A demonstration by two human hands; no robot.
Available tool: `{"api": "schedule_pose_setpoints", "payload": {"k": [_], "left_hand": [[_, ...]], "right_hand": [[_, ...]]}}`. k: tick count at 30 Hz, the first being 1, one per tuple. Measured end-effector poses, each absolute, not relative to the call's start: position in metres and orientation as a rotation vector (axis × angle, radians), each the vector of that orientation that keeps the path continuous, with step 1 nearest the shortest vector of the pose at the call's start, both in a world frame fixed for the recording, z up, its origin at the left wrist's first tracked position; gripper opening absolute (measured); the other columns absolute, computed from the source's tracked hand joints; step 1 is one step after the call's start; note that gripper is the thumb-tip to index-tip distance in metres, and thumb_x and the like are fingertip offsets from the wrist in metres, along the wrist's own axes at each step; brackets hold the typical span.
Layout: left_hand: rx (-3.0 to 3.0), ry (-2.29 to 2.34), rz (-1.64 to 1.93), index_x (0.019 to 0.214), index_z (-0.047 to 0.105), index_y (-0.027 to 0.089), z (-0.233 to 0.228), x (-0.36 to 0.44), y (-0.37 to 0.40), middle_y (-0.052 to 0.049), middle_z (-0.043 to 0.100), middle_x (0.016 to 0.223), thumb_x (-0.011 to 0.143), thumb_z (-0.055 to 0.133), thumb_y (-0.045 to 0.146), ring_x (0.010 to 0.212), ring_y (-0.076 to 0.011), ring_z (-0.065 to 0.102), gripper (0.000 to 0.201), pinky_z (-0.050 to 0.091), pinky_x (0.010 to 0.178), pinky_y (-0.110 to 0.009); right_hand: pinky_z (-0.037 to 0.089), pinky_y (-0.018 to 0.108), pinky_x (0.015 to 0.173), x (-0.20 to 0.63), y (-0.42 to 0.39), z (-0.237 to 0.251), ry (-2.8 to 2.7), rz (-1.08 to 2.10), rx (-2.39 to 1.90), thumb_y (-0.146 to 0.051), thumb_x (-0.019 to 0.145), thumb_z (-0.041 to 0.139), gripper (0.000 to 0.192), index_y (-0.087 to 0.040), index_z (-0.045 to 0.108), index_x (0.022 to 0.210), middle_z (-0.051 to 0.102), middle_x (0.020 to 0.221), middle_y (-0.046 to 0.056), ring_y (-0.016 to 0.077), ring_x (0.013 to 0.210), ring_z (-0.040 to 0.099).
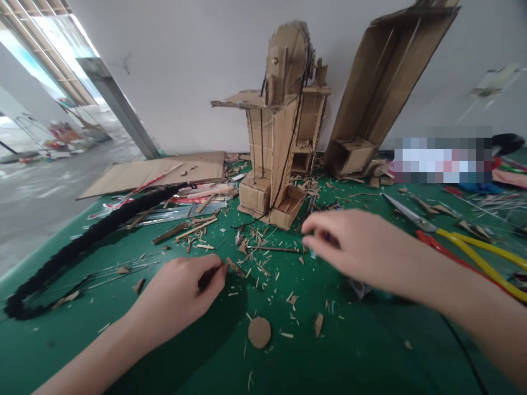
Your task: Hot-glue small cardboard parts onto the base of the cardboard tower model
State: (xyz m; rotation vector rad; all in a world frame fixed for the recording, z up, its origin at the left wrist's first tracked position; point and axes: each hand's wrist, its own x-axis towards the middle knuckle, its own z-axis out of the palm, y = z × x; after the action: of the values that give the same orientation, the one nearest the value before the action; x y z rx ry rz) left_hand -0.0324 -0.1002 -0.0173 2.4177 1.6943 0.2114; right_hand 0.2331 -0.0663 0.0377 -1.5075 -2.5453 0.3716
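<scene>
My left hand is low over the green table, thumb and forefinger pinched on a small, narrow piece of cardboard. To the right, my right hand hovers with curved fingers; a gap shows between thumb and forefinger, and I see nothing held there. Just left of its fingertips lies a thin dark rod. A round cardboard disc rests on the table in front of me. Behind both hands stands a cardboard model tower with a wheel-like top, black cords and small boxes at its base.
Yellow-handled scissors lie under and beyond my right forearm, beside a red-handled tool. A black fuzzy cord curves across the left. Cardboard scraps and wood slivers litter the green table. A tall cardboard trough leans on the wall.
</scene>
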Motion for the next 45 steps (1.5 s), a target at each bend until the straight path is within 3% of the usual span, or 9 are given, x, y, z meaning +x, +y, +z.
{"api": "schedule_pose_setpoints", "payload": {"k": [5,12,18,30,35,38,40,42,45], "left_hand": [[2.411,1.658,0.206,0.068,0.055,0.02,-0.017,-0.031,-0.102,0.004,0.048,0.049,0.087,0.035,0.034,0.044,-0.0101,0.041,0.031,0.025,0.046,-0.024],[2.368,1.607,0.213,0.069,0.055,0.02,-0.019,-0.029,-0.103,0.003,0.051,0.052,0.088,0.034,0.034,0.046,-0.0102,0.043,0.031,0.027,0.046,-0.023],[2.374,1.61,0.223,0.067,0.053,0.019,-0.018,-0.033,-0.1,0.003,0.049,0.052,0.088,0.035,0.033,0.046,-0.0098,0.042,0.031,0.028,0.047,-0.023],[2.306,1.519,0.075,0.082,0.059,0.018,0.01,-0.074,-0.073,0.003,0.052,0.065,0.087,0.034,0.029,0.056,-0.0093,0.044,0.028,0.032,0.053,-0.02],[2.278,1.626,0.149,0.099,0.059,0.016,0.009,-0.085,-0.068,0.003,0.059,0.073,0.086,0.036,0.031,0.062,-0.0095,0.049,0.031,0.035,0.058,-0.018],[2.303,1.627,0.186,0.096,0.059,0.016,0.007,-0.088,-0.066,0.003,0.059,0.072,0.086,0.035,0.031,0.064,-0.0099,0.051,0.03,0.037,0.061,-0.019],[2.284,1.634,0.2,0.096,0.058,0.016,0.005,-0.09,-0.064,0.002,0.061,0.075,0.087,0.036,0.033,0.065,-0.0107,0.052,0.03,0.038,0.061,-0.019],[2.238,1.647,0.176,0.096,0.058,0.017,0.003,-0.094,-0.061,0.001,0.062,0.076,0.087,0.036,0.037,0.065,-0.0117,0.053,0.031,0.038,0.06,-0.02],[2.209,1.671,0.133,0.096,0.058,0.018,0.001,-0.098,-0.059,0.0,0.062,0.076,0.087,0.035,0.039,0.062,-0.012,0.052,0.033,0.036,0.057,-0.021]], "right_hand": [[0.042,0.032,0.061,0.255,-0.005,0.024,-2.375,0.066,-1.545,-0.031,0.081,0.045,0.025,-0.019,0.06,0.097,0.065,0.085,0.007,0.0205,0.076,0.06],[0.042,0.037,0.079,0.246,0.031,0.008,-2.561,-0.174,-1.337,-0.024,0.081,0.048,0.026,-0.015,0.058,0.103,0.061,0.101,0.011,0.0246,0.097,0.053],[0.04,0.035,0.076,0.245,0.031,0.016,-2.712,-0.287,-1.21,-0.019,0.085,0.043,0.019,-0.017,0.061,0.091,0.062,0.089,0.007,0.0207,0.089,0.054],[0.039,0.036,0.077,0.235,0.012,0.02,-2.764,-0.327,-1.211,-0.019,0.082,0.045,0.021,-0.016,0.065,0.075,0.064,0.075,0.007,0.0206,0.082,0.055],[0.039,0.037,0.075,0.233,0.004,0.018,-2.726,-0.315,-1.265,-0.02,0.082,0.044,0.021,-0.017,0.063,0.074,0.064,0.075,0.007,0.0213,0.082,0.056],[0.039,0.038,0.078,0.239,-0.004,0.025,-2.664,-0.362,-1.28,-0.022,0.084,0.042,0.021,-0.017,0.061,0.088,0.064,0.083,0.007,0.022,0.088,0.056],[0.04,0.038,0.073,0.249,-0.012,0.033,-2.591,-0.44,-1.382,-0.026,0.084,0.039,0.025,-0.016,0.058,0.098,0.064,0.084,0.009,0.0235,0.085,0.057],[0.041,0.036,0.06,0.263,-0.023,0.037,-2.598,-0.438,-1.575,-0.037,0.083,0.041,0.03,-0.016,0.057,0.097,0.063,0.075,0.009,0.0242,0.07,0.059],[0.033,0.03,0.043,0.286,-0.039,0.031,-2.697,-0.176,-1.859,-0.056,0.075,0.047,0.046,-0.017,0.059,0.096,0.061,0.063,0.008,0.0223,0.05,0.055]]}}
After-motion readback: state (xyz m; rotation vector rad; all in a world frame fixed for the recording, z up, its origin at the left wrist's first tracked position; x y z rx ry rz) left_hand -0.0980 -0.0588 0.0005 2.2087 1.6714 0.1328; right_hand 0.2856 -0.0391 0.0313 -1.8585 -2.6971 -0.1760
